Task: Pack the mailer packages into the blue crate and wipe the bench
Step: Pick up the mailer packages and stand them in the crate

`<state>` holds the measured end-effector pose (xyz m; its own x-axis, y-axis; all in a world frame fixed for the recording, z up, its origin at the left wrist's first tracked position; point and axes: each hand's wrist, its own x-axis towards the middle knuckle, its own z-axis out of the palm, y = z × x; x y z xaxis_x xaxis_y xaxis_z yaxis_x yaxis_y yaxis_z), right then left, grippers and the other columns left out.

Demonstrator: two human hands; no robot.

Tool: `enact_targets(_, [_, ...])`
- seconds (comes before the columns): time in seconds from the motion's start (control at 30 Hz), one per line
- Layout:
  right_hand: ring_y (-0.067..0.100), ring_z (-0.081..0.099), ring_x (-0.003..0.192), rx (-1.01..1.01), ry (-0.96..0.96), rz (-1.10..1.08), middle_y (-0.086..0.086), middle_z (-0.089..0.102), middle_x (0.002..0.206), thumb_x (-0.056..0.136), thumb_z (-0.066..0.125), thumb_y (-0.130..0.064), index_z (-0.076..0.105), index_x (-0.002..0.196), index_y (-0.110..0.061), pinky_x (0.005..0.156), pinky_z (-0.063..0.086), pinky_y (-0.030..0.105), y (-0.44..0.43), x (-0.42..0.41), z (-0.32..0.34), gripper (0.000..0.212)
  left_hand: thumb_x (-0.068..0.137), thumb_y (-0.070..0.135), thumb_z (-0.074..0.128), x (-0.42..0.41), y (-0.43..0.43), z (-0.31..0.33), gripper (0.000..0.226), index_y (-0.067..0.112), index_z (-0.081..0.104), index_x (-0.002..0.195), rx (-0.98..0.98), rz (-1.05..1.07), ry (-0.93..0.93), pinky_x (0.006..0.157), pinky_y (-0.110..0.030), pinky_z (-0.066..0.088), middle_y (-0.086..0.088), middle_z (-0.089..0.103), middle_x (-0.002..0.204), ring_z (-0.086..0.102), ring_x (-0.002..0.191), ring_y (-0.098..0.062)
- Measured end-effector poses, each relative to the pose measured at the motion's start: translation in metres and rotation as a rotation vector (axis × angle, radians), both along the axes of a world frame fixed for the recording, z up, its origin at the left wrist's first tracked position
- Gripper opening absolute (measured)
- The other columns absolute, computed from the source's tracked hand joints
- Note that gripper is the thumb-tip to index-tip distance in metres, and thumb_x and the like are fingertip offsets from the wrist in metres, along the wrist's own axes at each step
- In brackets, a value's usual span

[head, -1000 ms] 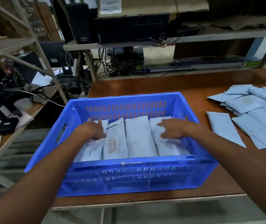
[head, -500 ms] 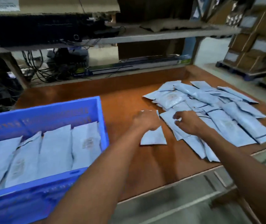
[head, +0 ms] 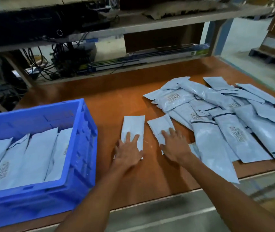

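Blue plastic frames the left of the scene: a crate [head: 83, 139] at the near-left corner of a brown bench [head: 116, 101], already lined with a row of pale mailers [head: 33, 156] stood on edge side by side, an arrangement that looks meant to fit as many as possible. To its right a person leans over the bench with both arms out. The left hand [head: 128, 152] lies flat, fingers spread, on the near end of one mailer [head: 133, 126] drawn clear of the rest; the right hand [head: 175, 145] presses, equally flat and open, on a second mailer [head: 161, 127] just beside it. Neither hand is closed around anything, and the two are a little apart, each pinning its own packet to the wood. Both packets lie lengthwise, roughly parallel, between the crate and the loose heap [head: 225, 118] of overlapping mailers that covers the bench's right side, some with printed labels face up. The flat palms suggest sliding and squaring the slippery packets before lifting them, a pair at a time, toward the crate. Packing appears well short of done, with most of the heap untouched, and no cloth for wiping is in sight. Shelving [head: 166, 22] behind the bench carries dark equipment and tangled cables.
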<state>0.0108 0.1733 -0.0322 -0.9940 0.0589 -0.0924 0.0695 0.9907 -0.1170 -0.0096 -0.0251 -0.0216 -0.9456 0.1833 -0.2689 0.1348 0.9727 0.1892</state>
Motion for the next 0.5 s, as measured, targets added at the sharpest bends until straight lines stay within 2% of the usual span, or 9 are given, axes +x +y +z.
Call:
enact_targets(0.13, [0.033, 0.033, 0.134, -0.029, 0.092, 0.071, 0.007, 0.028, 0.155, 0.094, 0.037, -0.06, 0.031, 0.146, -0.03, 0.108, 0.034, 0.047, -0.029, 0.023, 0.0, 0.06, 0.089, 0.064, 0.048, 0.016, -0.033, -0.002, 0.064, 0.043, 0.025, 0.146, 0.048, 0.094, 0.106, 0.108, -0.057, 0.033, 0.003, 0.014, 0.156, 0.032, 0.132, -0.04])
enact_targets(0.2, [0.033, 0.025, 0.141, -0.055, 0.112, 0.094, 0.006, 0.02, 0.159, 0.092, 0.033, -0.067, 0.026, 0.149, -0.034, 0.112, 0.028, 0.049, -0.032, 0.016, -0.001, 0.066, 0.09, 0.067, 0.045, 0.006, -0.036, -0.006, 0.067, 0.046, 0.019, 0.149, 0.062, 0.117, 0.144, 0.109, -0.057, 0.031, 0.003, 0.011, 0.158, 0.027, 0.135, -0.038])
enact_targets(0.3, [0.031, 0.0, 0.151, -0.086, 0.035, 0.1, 0.002, 0.003, 0.165, 0.09, 0.022, -0.075, 0.008, 0.155, -0.039, 0.12, 0.011, 0.052, -0.034, 0.003, -0.014, 0.075, 0.091, 0.069, 0.039, -0.004, -0.028, -0.019, 0.075, 0.048, 0.003, 0.153, 0.054, 0.102, 0.137, 0.116, -0.058, 0.019, 0.005, -0.002, 0.164, 0.011, 0.146, -0.037])
enact_targets(0.5, [0.026, -0.011, 0.151, -0.04, 0.063, 0.145, 0.002, -0.01, 0.165, 0.093, 0.013, -0.069, -0.004, 0.156, -0.03, 0.122, 0.004, 0.045, -0.038, 0.007, -0.023, 0.076, 0.1, 0.054, 0.031, 0.008, -0.011, -0.039, 0.064, 0.043, 0.002, 0.155, 0.027, 0.103, 0.287, 0.118, -0.053, 0.012, 0.001, -0.002, 0.165, 0.007, 0.149, -0.034])
